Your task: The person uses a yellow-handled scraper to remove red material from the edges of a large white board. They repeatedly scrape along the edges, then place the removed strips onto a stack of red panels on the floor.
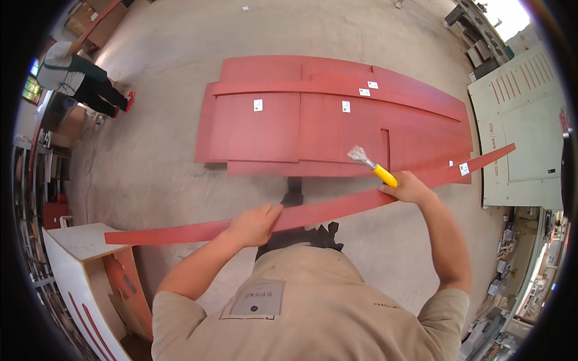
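Observation:
A long, narrow red board (pixel 328 210) spans the view in front of my body, tilted up toward the right. My left hand (pixel 256 224) is closed round it left of its middle. Farther right, my right hand (pixel 408 188) grips the same board and also holds a brush (pixel 384 175) with a yellow handle, its pale bristles pointing up and left. A small white label (pixel 463 169) sticks to the board near its right end. Beyond it lies a stack of wide red panels (pixel 265 135), several with white labels and narrower strips on top.
At left stands an open white cabinet (pixel 87 240), under the board's left end. A pale green machine cabinet (pixel 521 132) stands at right. A person (pixel 84 75) is at the far left beside cardboard boxes (pixel 90 21). Concrete floor (pixel 150 144) surrounds the stack.

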`<action>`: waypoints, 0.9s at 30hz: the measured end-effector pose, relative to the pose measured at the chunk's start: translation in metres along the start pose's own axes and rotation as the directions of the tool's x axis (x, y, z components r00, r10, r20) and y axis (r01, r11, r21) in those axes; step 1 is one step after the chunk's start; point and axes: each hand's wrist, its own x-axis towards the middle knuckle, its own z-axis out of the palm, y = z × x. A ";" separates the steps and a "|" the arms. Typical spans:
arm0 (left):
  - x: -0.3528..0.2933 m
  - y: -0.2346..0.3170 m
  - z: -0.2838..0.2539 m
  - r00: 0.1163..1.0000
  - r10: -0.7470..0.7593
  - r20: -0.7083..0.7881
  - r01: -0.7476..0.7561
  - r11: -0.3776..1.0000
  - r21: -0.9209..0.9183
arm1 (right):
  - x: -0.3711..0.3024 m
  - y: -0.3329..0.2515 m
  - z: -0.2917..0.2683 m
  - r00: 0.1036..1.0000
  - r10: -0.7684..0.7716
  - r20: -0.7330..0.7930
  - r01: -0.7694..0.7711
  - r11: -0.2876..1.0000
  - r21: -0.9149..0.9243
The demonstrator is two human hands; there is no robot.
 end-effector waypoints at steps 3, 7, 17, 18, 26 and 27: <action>0.057 -0.054 0.012 0.999 -0.029 -0.029 0.029 1.000 0.002 | 0.071 0.019 0.005 0.993 -0.082 -0.090 0.084 0.996 0.010; 0.121 -0.098 0.008 0.983 -0.143 0.118 0.146 0.989 -0.019 | 0.154 0.042 0.004 0.998 -0.052 -0.043 0.051 0.999 -0.012; 0.229 -0.175 0.000 0.978 -0.173 0.116 0.178 0.983 -0.032 | 0.304 0.066 -0.008 0.995 -0.083 0.058 0.085 0.996 -0.028; 0.236 -0.175 -0.004 0.971 -0.199 0.132 0.204 0.979 -0.027 | 0.314 0.069 -0.009 0.994 -0.088 0.066 0.089 0.996 -0.019; 0.303 -0.194 0.008 0.968 -0.251 -0.012 0.250 0.959 0.133 | 0.375 0.089 -0.031 0.988 -0.153 -0.006 0.153 0.987 0.047; 0.308 -0.201 0.015 0.965 -0.258 -0.057 0.264 0.951 0.161 | 0.385 0.090 -0.026 0.984 -0.171 -0.055 0.174 0.984 0.042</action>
